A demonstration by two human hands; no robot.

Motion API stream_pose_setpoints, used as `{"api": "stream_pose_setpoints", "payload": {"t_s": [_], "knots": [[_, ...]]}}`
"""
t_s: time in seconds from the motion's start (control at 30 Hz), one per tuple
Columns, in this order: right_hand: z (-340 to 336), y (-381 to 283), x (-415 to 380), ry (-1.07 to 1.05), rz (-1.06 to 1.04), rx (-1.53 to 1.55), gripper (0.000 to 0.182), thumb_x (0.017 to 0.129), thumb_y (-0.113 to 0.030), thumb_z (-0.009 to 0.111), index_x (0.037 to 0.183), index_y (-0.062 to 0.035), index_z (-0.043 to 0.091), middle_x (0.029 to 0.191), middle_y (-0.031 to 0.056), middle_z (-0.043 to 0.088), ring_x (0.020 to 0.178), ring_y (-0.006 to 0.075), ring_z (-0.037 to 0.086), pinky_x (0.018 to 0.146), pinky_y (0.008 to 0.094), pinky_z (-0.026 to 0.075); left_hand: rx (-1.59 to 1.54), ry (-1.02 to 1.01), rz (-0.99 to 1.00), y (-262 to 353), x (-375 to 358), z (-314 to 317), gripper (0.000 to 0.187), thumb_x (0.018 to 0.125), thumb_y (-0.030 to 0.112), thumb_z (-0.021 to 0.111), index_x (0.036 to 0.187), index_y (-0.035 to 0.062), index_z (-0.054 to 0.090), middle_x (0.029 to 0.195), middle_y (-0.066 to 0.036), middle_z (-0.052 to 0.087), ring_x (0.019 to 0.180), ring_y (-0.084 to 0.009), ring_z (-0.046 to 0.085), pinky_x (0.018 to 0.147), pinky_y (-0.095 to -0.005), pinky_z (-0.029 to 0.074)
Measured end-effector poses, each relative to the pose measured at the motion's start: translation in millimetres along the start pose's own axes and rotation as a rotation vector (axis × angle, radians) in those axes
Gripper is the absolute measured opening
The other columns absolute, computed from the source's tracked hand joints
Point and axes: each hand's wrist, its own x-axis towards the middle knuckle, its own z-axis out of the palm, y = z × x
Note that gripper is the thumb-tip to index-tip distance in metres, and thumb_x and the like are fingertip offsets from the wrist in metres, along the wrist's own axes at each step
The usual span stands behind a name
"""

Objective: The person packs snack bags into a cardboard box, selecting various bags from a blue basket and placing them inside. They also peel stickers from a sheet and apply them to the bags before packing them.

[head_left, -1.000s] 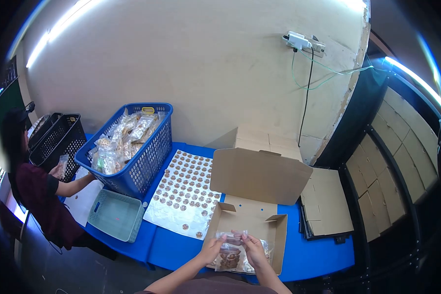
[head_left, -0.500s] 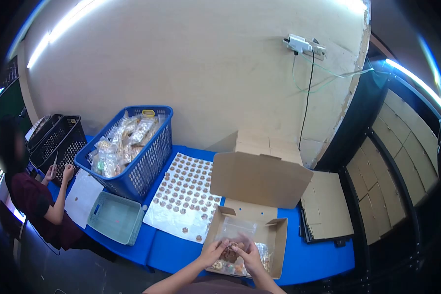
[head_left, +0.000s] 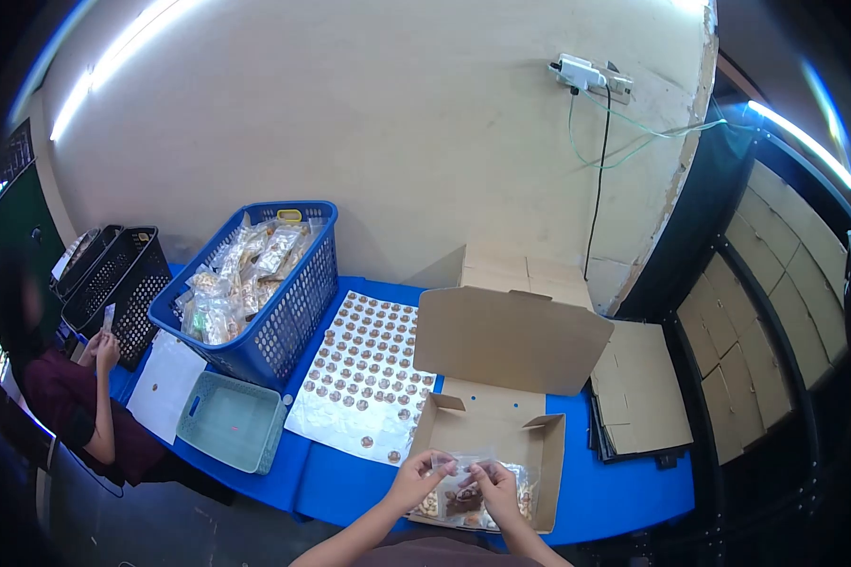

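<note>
A clear plastic bag [head_left: 464,503] with brown pieces inside hangs between my two hands, over the front of an open cardboard box [head_left: 552,472]. My left hand [head_left: 418,482] pinches the bag's top edge on one side. My right hand [head_left: 496,489] pinches the same edge on the other side. Below and beside it, other clear bags [head_left: 524,493] with pale contents lie in the box; my hands partly cover them. The box's lid [head_left: 511,340] stands raised behind.
Left of the box lies a white sheet [head_left: 326,416] with rows of round brown stickers. Farther left are a pale green tray [head_left: 227,430], a blue basket [head_left: 279,335] full of bags and black crates [head_left: 123,283]. A co-worker [head_left: 76,406] stands there. Flat cardboard [head_left: 638,387] is stacked right.
My hands have moved from gathering around the brown pieces to the bag's top edge, and the bag now hangs flatter. The co-worker's hands have raised a small item.
</note>
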Motion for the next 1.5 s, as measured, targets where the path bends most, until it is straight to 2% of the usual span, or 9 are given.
{"api": "stream_pose_setpoints", "payload": {"t_s": [0.07, 0.27, 0.4, 0.53, 0.73, 0.87, 0.97, 1.17, 1.5], "knots": [[0.5, -0.7, 0.0, -0.053, 0.066, 0.009, 0.023, 0.092, -0.022, 0.058, 0.095, 0.001, 0.06, 0.08, 0.0102, 0.067, 0.069, 0.0133, 0.063, 0.06, 0.0252, 0.051, 0.031, 0.063, 0.037, 10.0, -2.1, 0.9, 0.02, 0.091, 0.016, 0.059, 0.1, -0.0019, 0.063, 0.092, -0.008, 0.066, 0.089, -0.0128, 0.063, 0.082, -0.0257, 0.048], [-9.5, 13.9, 3.3, -0.251, -0.035, -0.157, 0.033, 0.089, -0.01, 0.062, 0.12, -0.0035, 0.054, 0.09, 0.0052, 0.064, 0.075, 0.0098, 0.06, 0.068, 0.0236, 0.05, -0.3, 0.066, -0.067, 0.3, 1.4, -22.4, 0.032, 0.097, 0.022, 0.047, 0.117, -0.0011, 0.057, 0.102, -0.013, 0.066, 0.089, -0.0186, 0.066, 0.082, -0.0305, 0.051], [-38.6, 5.1, 16.9, 0.095, 0.013, -0.016, 0.03, 0.092, -0.006, 0.054, 0.122, -0.0032, 0.051, 0.086, 0.0061, 0.063, 0.074, 0.0103, 0.06, 0.067, 0.0229, 0.049, -0.031, -0.137, -0.086, 16.7, 5.3, -15.0, 0.037, 0.098, 0.022, 0.045, 0.13, 0.0034, 0.049, 0.118, -0.013, 0.061, 0.107, -0.021, 0.059, 0.094, -0.0346, 0.046], [-107.4, 21.0, 48.9, 0.478, -0.415, -0.257, 0.038, 0.093, -0.007, 0.052, 0.13, -0.0022, 0.043, 0.085, 0.0066, 0.06, 0.073, 0.0098, 0.057, 0.067, 0.0234, 0.047, 0.203, -0.185, -0.141, -4.7, 13.4, -13.1, 0.037, 0.094, 0.017, 0.054, 0.129, 0.0069, 0.052, 0.122, -0.008, 0.059, 0.105, -0.0161, 0.058, 0.091, -0.0279, 0.044], [-141.9, -10.5, 22.5, 0.774, -0.231, 0.004, 0.056, 0.093, -0.007, 0.052, 0.142, -0.0095, 0.025, 0.095, 0.0112, 0.058, 0.081, 0.0102, 0.054, 0.068, 0.0246, 0.046, 0.488, -0.277, 0.073, -46.1, 26.6, 16.8, 0.031, 0.091, 0.017, 0.055, 0.12, 0.0081, 0.058, 0.125, -0.016, 0.052, 0.118, -0.0291, 0.051, 0.098, -0.0368, 0.04], [-122.6, 11.3, 6.1, 0.674, -0.082, -0.182, 0.063, 0.091, -0.009, 0.055, 0.145, -0.0126, 0.023, 0.106, 0.0151, 0.052, 0.091, 0.0197, 0.054, 0.078, 0.0305, 0.046, 0.521, -0.512, 0.1, -48.3, 31.1, 69.2, 0.035, 0.091, 0.022, 0.052, 0.123, 0.0104, 0.056, 0.132, -0.018, 0.047, 0.123, -0.0347, 0.045, 0.104, -0.0415, 0.033], [-109.3, 55.3, -3.8, 0.674, -0.105, -0.572, 0.061, 0.089, -0.009, 0.056, 0.144, -0.0118, 0.028, 0.116, 0.022, 0.045, 0.103, 0.0311, 0.051, 0.086, 0.0379, 0.045, 1.314, -0.978, 0.106, -74.7, 37.2, 83.1, 0.039, 0.089, 0.03, 0.051, 0.124, 0.0139, 0.056, 0.141, -0.019, 0.038, 0.132, -0.0424, 0.031, 0.107, -0.0579, 0.021], [-88.6, 86.9, -38.9, 0.553, 0.033, -0.941, 0.056, 0.084, -0.018, 0.062, 0.134, -0.0075, 0.042, 0.139, 0.0269, 0.029, 0.127, 0.0465, 0.03, 0.106, 0.0503, 0.024, 1.401, -1.02, 0.127, -93.1, 33.2, 78.8, 0.039, 0.087, 0.03, 0.054, 0.122, 0.0125, 0.057, 0.144, -0.018, 0.034, 0.133, -0.043, 0.029, 0.107, -0.0573, 0.023], [-74.1, 102.1, -59.5, 0.298, 0.233, -1.398, 0.047, 0.083, -0.031, 0.061, 0.125, -0.0107, 0.055, 0.126, 0.0202, 0.052, 0.114, 0.0336, 0.05, 0.099, 0.051, 0.033, 1.291, -0.812, 0.122, -79.4, 32.8, 75.9, 0.036, 0.093, 0.022, 0.043, 0.125, 0.0076, 0.053, 0.137, -0.016, 0.044, 0.129, -0.0388, 0.037, 0.107, -0.051, 0.028]]}}
